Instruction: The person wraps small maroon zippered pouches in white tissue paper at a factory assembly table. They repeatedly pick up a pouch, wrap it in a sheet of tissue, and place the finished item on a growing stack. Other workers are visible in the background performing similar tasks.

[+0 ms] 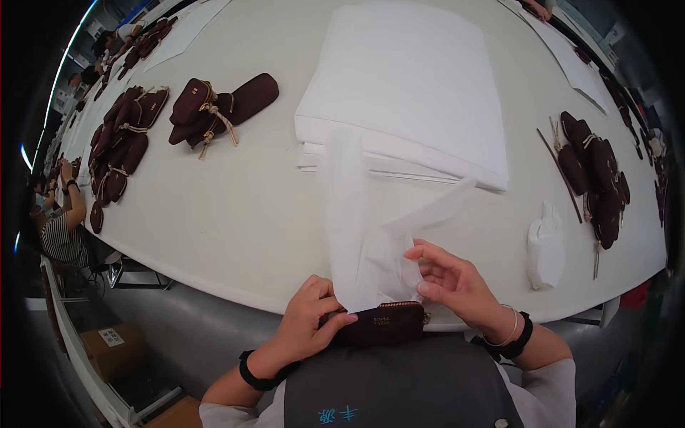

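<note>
Pale worktable (pixel 235 235), workshop: at its near edge, nr the wearer's dark apron (pixel 399 385), sits a maroon zip pouch (pixel 392 326), white tissue (pixel 346 214) rising from its top. L hand (pixel 310 314) pinches pouch & tissue at the L end, thumb in front; R hand (pixel 460 285), fingers half-curled, thumb & index apart, is at the tissue's R side, grip unclear. Beyond: stacked white sheets (pixel 407 78), w/ tied maroon pouches (pixel 250 98) to L, white bundle (pixel 546 250) to R. Far L: co-worker in striped top (pixel 64 235).
</note>
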`<state>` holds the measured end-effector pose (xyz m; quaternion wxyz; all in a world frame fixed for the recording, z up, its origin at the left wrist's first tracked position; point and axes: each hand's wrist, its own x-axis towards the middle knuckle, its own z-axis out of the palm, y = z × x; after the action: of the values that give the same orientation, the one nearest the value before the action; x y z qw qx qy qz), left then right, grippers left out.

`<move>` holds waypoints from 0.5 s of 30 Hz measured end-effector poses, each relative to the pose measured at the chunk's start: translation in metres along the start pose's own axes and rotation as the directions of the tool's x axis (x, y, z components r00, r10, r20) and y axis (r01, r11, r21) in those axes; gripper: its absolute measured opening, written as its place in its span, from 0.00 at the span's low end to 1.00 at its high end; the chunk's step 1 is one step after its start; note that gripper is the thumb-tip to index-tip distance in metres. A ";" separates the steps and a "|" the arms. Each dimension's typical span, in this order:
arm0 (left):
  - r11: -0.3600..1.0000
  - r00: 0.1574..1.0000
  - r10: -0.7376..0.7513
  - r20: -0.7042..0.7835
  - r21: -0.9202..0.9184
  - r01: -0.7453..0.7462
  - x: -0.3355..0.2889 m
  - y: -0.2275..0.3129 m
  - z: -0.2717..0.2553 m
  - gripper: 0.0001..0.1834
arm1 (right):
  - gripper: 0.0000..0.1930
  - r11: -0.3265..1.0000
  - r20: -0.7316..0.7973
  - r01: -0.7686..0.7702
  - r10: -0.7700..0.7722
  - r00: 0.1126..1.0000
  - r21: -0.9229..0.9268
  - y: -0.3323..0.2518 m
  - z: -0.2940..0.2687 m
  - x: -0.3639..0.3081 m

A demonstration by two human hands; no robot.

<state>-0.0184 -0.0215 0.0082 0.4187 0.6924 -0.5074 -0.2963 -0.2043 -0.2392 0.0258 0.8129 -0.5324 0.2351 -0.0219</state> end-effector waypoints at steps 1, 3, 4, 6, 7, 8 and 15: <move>1.000 1.000 0.010 0.008 -0.004 -0.010 0.001 -0.001 0.001 0.11 | 0.29 0.999 0.000 -0.019 0.019 1.000 0.042 -0.003 0.003 0.003; 1.000 0.999 0.028 0.016 -0.004 -0.028 0.002 -0.002 -0.001 0.11 | 0.31 0.991 0.016 -0.051 0.049 0.999 0.127 -0.007 0.008 0.009; 1.000 0.999 0.027 0.030 0.001 -0.027 0.003 -0.002 -0.003 0.12 | 0.31 0.991 0.054 -0.098 0.093 0.994 0.092 -0.009 0.006 0.012; 1.000 0.998 0.020 0.053 0.008 -0.020 0.003 0.000 -0.004 0.13 | 0.30 0.984 0.124 -0.176 0.172 0.977 0.027 -0.008 0.004 0.014; 1.000 0.999 0.022 0.031 -0.013 -0.021 0.004 0.001 -0.003 0.13 | 0.29 0.979 0.153 -0.205 0.203 0.967 -0.004 -0.006 0.003 0.015; 0.999 1.000 0.022 0.008 -0.034 -0.021 0.005 0.001 -0.002 0.13 | 0.27 0.975 0.175 -0.219 0.220 0.960 -0.025 0.001 0.001 0.018; 0.994 0.999 -0.016 0.037 -0.107 0.020 -0.002 -0.006 -0.003 0.10 | 0.17 0.659 0.302 0.277 -0.079 0.950 -0.700 -0.007 -0.023 -0.001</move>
<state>-0.0137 -0.0179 0.0043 0.4435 0.6679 -0.4918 -0.3396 -0.2133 -0.2618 0.0248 0.5467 -0.8324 0.0680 0.0603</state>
